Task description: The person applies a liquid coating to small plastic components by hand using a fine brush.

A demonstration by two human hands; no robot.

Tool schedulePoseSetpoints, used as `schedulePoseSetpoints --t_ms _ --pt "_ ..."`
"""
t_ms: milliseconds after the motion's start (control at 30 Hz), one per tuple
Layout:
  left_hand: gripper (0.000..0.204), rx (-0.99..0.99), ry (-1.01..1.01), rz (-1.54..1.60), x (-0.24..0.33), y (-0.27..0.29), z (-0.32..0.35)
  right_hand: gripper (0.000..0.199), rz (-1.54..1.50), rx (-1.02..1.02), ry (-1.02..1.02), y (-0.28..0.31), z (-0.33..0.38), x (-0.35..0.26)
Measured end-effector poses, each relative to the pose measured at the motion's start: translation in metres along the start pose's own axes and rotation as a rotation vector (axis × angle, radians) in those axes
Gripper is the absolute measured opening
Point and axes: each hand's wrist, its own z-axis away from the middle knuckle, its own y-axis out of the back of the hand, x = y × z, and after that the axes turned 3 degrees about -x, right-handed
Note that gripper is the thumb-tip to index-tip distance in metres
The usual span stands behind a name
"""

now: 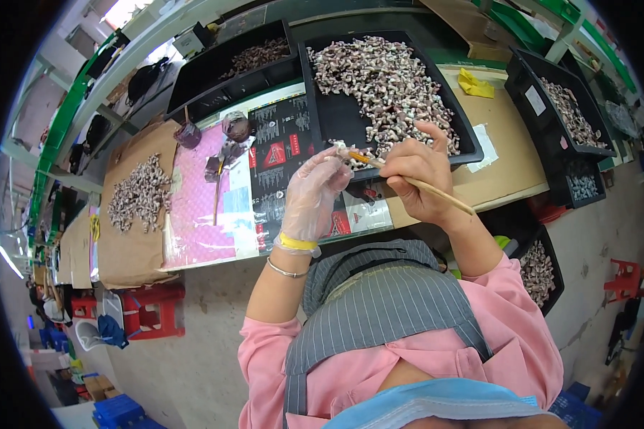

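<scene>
A thin clear glove with a yellow band at the wrist covers my left hand (pixel 316 191). Its fingertips pinch a small whitish figure-like piece (pixel 340 145), partly hidden by them. My bare right hand (pixel 423 171) is closed around a paintbrush (pixel 442 196) with a wooden handle. The brush's tip end points left, close to the piece; whether they touch I cannot tell. Both hands are over the near edge of a black tray (pixel 336 118), which holds a heap of similar small white and purple-brown pieces (pixel 390 86).
Left on the table are two jars of dark purple paint (pixel 187 134), another brush (pixel 217 193) and brown paper (pixel 137 254) with spread pieces. Black bins stand at the back left (pixel 225 84) and right (pixel 529 79). A yellow cloth (pixel 475 84) lies right of the tray.
</scene>
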Motion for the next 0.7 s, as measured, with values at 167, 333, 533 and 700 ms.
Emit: schedulePoseSetpoints --t_ms 167,333,533,700 --pt "0.023 0.023 -0.031 -0.044 -0.001 0.010 -0.016 0.007 0.077 -0.052 -0.010 -0.017 -0.007 0.024" --pt "0.020 0.057 0.054 -0.114 0.011 0.036 -0.043 0.009 0.142 0.008 -0.041 -0.027 -0.020 0.042" --pt "0.021 0.065 0.237 0.053 0.036 0.044 -0.076 0.010 0.069 -0.096 -0.086 -0.049 -0.054 0.067" --pt "0.024 0.080 0.350 0.074 0.065 0.048 -0.094 0.007 0.036 -0.063 -0.180 -0.058 -0.084 0.073"
